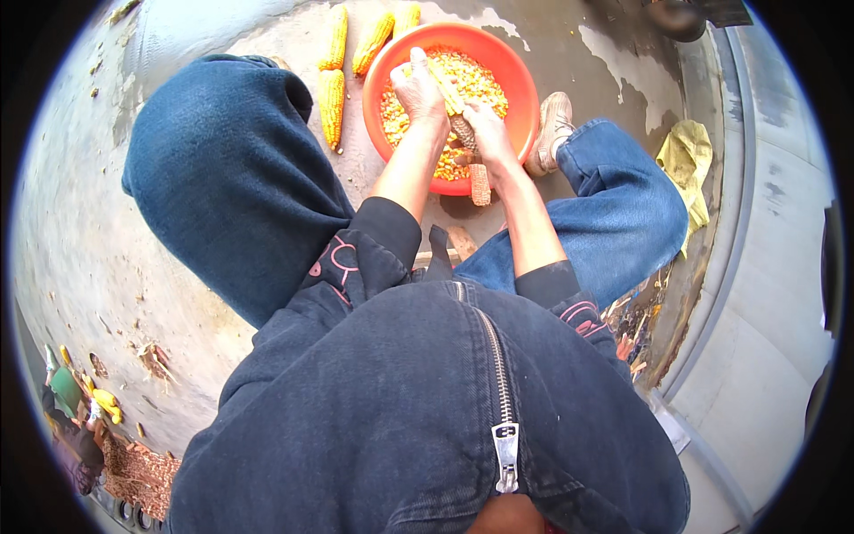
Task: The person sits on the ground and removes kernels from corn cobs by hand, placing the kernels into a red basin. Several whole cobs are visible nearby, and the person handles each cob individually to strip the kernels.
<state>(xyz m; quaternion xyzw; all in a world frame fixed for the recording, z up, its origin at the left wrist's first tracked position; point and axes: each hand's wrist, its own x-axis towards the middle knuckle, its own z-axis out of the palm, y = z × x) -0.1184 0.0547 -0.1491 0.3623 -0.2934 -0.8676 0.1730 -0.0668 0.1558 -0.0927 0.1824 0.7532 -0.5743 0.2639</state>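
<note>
The fingers of the left hand [418,87] curl tight around the upper end of a partly stripped yellow corn cob [452,105], and the fingers of the right hand [485,133] clamp its bare brown lower end. Both hands hold the cob over a round orange plastic bowl [516,76] of loose yellow kernels [476,78]. A stripped brown cob [479,184] leans at the bowl's 6 o'clock rim. Four whole yellow corn ears [332,107] lie on the concrete floor [71,231] from the bowl's 9 to 11 o'clock.
</note>
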